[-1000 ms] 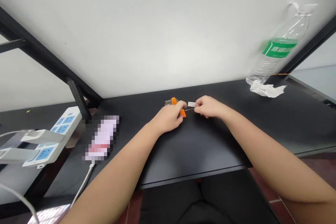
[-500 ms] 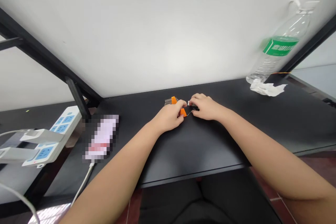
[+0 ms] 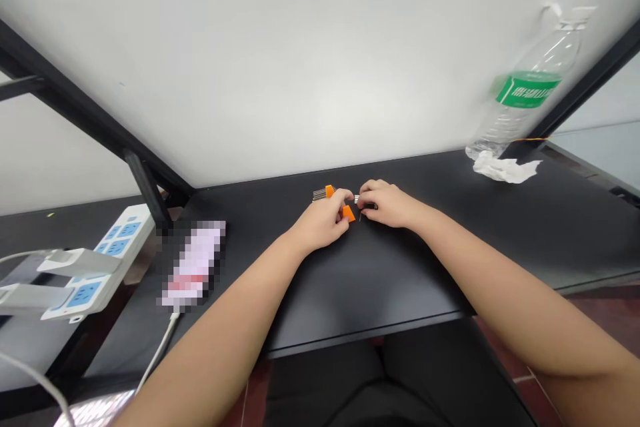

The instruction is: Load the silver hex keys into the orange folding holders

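Note:
My left hand [image 3: 323,221] is closed around an orange holder [image 3: 349,213], whose two orange ends show on either side of the fingers. Several thin metal rods, like hex keys [image 3: 319,195], stick out to the left past its far end. Close by on the right, my right hand [image 3: 387,203] has thumb and fingers pinched together on a thin rod, apparently a hex key [image 3: 361,216], its short end pointing down. Pale rod tips [image 3: 357,199] show between the two hands. The fingers hide most of the holder and the rod.
A phone [image 3: 195,260], blurred out, lies on the black table [image 3: 320,300] at left with a white cable. Beyond it is a power strip [image 3: 103,260] with chargers. A plastic bottle [image 3: 530,90] and crumpled tissue [image 3: 505,168] are at back right, by the wall.
The thin rod at my right fingertips has turned from slanting towards the holder to pointing more steeply down. My left hand keeps its hold on the orange holder. The view has shifted slightly.

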`<state>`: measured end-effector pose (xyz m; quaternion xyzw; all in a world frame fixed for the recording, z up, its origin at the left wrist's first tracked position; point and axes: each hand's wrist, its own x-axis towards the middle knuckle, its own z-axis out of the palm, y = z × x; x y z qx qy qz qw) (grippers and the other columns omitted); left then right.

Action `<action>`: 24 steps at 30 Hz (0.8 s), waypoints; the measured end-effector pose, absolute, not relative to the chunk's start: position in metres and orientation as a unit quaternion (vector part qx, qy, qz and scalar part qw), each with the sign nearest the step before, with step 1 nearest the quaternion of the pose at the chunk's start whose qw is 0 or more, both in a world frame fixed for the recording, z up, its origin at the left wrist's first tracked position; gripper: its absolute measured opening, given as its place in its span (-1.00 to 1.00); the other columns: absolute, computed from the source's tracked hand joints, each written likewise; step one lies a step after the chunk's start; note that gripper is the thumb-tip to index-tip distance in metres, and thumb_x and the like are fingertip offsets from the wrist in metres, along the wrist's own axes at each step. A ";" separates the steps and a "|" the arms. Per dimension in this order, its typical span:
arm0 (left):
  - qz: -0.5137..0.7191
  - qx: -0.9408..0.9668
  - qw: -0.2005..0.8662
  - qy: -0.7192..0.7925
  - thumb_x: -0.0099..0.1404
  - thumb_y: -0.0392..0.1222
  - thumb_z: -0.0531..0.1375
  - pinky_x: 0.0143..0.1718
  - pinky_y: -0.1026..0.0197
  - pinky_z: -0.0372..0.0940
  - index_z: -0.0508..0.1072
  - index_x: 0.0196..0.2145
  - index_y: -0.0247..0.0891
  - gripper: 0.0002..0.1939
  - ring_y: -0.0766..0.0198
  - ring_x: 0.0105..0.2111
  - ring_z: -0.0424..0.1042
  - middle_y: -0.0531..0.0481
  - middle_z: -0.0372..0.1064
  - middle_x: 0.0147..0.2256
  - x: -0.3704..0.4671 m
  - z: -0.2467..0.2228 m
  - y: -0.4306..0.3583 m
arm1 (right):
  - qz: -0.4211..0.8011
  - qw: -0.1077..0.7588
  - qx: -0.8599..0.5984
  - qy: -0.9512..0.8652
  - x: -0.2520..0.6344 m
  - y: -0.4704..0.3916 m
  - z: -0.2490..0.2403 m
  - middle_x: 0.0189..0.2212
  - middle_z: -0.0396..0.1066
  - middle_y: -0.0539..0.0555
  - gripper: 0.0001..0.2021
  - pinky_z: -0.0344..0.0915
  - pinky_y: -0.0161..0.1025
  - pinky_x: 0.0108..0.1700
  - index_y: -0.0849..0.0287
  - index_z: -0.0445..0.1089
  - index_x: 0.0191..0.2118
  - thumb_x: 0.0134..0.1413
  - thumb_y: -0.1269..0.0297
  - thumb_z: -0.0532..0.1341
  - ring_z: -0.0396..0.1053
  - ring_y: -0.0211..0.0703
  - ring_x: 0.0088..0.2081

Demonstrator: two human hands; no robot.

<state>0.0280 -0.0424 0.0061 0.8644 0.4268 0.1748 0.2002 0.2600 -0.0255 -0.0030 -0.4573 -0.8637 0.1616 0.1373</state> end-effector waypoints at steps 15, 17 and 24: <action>0.175 0.864 0.204 0.427 0.27 -0.27 0.14 -0.31 0.20 0.30 0.29 0.09 -0.12 -0.58 0.24 -0.36 0.44 0.06 0.43 -0.31 0.028 0.005 -0.041 | 0.159 0.172 -0.502 -0.832 0.252 -0.022 -0.008 -0.13 0.40 0.10 -0.68 0.21 -0.18 -0.11 0.12 0.25 -0.16 -0.02 0.63 0.13 0.28 -0.03 -0.10; 0.175 0.864 0.201 0.428 0.27 -0.26 0.14 -0.32 0.20 0.30 0.28 0.09 -0.12 -0.58 0.24 -0.37 0.44 0.07 0.43 -0.33 0.028 0.005 -0.040 | 0.162 0.171 -0.502 -0.832 0.252 -0.022 -0.007 -0.11 0.39 0.11 -0.69 0.21 -0.16 -0.09 0.12 0.25 -0.16 -0.01 0.62 0.13 0.28 -0.02 -0.09; 0.177 0.863 0.216 0.421 0.26 -0.28 0.14 -0.31 0.20 0.30 0.28 0.09 -0.12 -0.57 0.25 -0.36 0.43 0.07 0.42 -0.31 0.027 0.005 -0.040 | 0.156 0.170 -0.495 -0.838 0.253 -0.020 -0.010 -0.10 0.39 0.12 -0.74 0.23 -0.13 -0.04 0.12 0.28 -0.15 0.06 0.57 0.14 0.28 0.00 -0.05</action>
